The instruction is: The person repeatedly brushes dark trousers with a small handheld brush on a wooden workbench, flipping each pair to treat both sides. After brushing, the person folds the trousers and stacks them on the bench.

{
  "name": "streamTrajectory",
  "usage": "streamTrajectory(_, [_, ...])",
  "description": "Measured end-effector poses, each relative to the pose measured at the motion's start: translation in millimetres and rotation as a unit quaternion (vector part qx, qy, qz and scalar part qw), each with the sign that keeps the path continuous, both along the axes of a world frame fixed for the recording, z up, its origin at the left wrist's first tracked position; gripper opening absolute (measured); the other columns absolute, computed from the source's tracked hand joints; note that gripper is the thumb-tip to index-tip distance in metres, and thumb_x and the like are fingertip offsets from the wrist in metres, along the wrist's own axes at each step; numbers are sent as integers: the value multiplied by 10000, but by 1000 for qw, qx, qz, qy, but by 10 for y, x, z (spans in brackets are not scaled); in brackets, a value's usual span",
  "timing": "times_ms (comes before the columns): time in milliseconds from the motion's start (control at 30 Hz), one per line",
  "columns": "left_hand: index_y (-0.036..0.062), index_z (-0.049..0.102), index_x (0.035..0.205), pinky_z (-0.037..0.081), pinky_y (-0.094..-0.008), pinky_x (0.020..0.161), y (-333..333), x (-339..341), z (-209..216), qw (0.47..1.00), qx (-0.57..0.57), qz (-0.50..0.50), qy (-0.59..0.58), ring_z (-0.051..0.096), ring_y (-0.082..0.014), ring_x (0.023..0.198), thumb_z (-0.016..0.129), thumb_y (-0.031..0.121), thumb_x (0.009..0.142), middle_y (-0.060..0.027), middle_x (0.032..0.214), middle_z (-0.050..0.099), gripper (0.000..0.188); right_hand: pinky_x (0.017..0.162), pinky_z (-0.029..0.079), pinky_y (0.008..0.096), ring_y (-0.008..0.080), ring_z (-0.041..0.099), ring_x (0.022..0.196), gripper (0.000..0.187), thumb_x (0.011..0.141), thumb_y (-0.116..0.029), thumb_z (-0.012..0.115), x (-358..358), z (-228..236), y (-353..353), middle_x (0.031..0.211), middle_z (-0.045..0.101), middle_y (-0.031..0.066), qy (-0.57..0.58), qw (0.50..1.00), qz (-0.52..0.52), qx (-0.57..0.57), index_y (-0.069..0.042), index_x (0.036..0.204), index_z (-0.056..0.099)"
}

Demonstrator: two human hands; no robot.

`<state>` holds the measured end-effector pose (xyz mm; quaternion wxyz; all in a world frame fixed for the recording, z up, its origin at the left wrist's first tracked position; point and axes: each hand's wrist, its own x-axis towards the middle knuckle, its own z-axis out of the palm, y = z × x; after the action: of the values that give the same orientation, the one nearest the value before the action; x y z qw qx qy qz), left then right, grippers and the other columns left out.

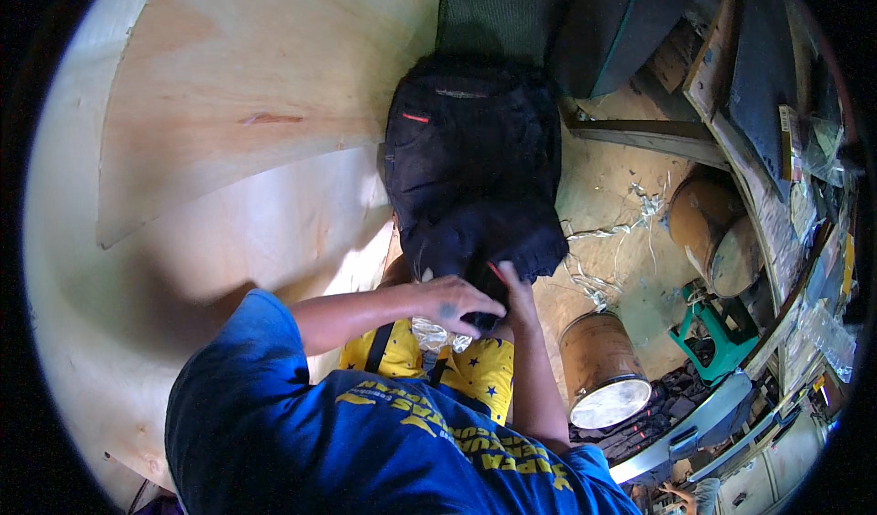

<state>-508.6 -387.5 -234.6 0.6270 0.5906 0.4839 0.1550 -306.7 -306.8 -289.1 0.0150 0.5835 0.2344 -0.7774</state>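
Note:
A black backpack (470, 168) with a small red tag lies in front of me, partly on a plywood sheet (247, 104). My left hand (449, 301) reaches in from the left and curls over the backpack's near, lower end. My right hand (514, 291) comes up from below and grips the same end from the right, fingers pressed into the fabric. Just under my hands are a crumpled clear plastic bag (437, 335) and a yellow piece with blue stars and black straps (480, 369). My blue printed shirt (365, 442) fills the bottom.
Large pale plywood sheets (183, 268) fill the left half. On the right stand a round drum with a pale lid (603, 373), a second drum on its side (717, 232), a green stool (717, 332), white cord scraps on the floor (603, 259) and cluttered shelves (776, 149).

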Motion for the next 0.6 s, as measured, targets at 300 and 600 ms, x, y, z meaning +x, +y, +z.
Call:
streamTrajectory(300, [70, 443, 1634, 313, -619, 1266, 1152, -2980, -2003, 726, -38, -4, 687, 338, -405, 1594, 732, 475, 971, -228, 1728, 359, 828, 1052, 578, 439, 282, 726, 1174, 438, 1037, -263, 762, 736, -31, -677, 1314, 749, 135, -74, 955, -270, -95, 16, 1364, 679])
streamTrajectory(600, [128, 724, 1124, 594, -511, 860, 131, -187, -242, 995, 22, 53, 87, 730, -394, 1027, 765, 351, 904, -150, 1075, 721, 316, 1082, 548, 422, 263, 678, 1251, 636, 1001, -322, 795, 2, -155, -257, 1427, 673, 136, -94, 993, -4, 68, -25, 1513, 562])
